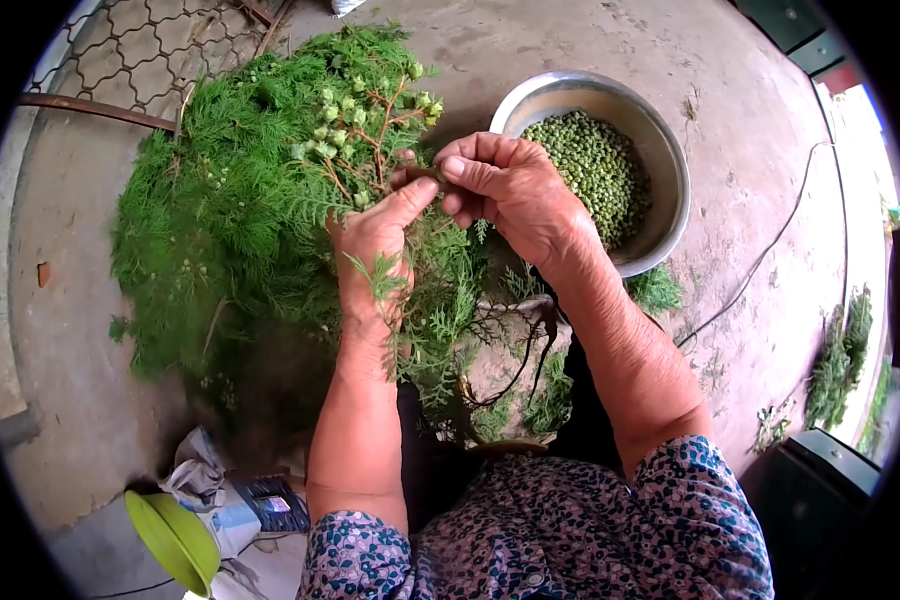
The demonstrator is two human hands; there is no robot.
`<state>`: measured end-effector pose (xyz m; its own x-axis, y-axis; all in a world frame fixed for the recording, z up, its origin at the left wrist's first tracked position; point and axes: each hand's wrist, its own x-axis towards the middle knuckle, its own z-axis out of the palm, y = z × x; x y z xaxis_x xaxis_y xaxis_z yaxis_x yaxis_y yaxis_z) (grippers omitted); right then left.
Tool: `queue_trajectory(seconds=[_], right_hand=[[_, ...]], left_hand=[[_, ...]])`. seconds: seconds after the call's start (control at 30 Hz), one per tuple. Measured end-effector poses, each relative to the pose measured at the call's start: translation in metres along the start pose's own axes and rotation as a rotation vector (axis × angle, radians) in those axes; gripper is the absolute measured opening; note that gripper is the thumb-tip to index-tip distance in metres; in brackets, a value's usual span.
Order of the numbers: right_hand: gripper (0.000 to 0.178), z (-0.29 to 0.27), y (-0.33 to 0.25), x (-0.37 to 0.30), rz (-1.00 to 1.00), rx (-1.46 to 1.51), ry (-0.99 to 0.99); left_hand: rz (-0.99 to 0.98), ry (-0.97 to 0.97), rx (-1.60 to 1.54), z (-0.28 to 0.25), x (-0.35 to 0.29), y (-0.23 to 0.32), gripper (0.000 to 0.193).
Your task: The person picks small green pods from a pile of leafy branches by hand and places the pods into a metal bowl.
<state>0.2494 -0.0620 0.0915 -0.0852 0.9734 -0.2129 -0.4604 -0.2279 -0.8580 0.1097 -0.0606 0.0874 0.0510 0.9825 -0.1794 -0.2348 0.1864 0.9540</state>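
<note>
My left hand (372, 245) is closed around a leafy evergreen branch (382, 120) that has reddish stems and clusters of pale green cones. Loose sprays of its foliage hang down past my wrist. Close to the left thumb tip, my right hand (518, 190) pinches with thumb and fingers; whatever lies between them is too small and covered to make out. A wide metal basin (672, 205) stands just beyond my right hand, partly filled with small green cones (595, 170). Under and left of my left hand spreads a large heap of cut evergreen branches (210, 210).
A lime-green plastic bowl (173, 540) lies tilted at the lower left beside crumpled bags (225, 510). A metal grille (125, 50) is at the far left. On the right, a thin cable (765, 255) crosses the concrete floor, near more cut branches (838, 365) and a dark box (815, 490).
</note>
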Motion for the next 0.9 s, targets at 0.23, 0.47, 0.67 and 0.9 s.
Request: queue_trajectory(seconds=[0.23, 0.47, 0.67, 0.9], right_hand=[[0.010, -0.006, -0.004, 0.000, -0.148, -0.142, 0.172], [0.021, -0.061, -0.036, 0.010, -0.621, -1.047, 0.868], [0.021, -0.032, -0.024, 0.002, -0.453, -0.463, 0.365], [0.014, 0.003, 0.000, 0.002, -0.516, -0.508, -0.020]], left_hand=[[0.037, -0.028, -0.050, -0.003, 0.002, -0.004, 0.013], [0.011, -0.061, -0.035, -0.009, 0.007, -0.009, 0.024], [0.051, -0.199, -0.050, -0.003, 0.005, -0.002, 0.042], [0.023, -0.262, 0.104, -0.003, 0.004, -0.003, 0.019]])
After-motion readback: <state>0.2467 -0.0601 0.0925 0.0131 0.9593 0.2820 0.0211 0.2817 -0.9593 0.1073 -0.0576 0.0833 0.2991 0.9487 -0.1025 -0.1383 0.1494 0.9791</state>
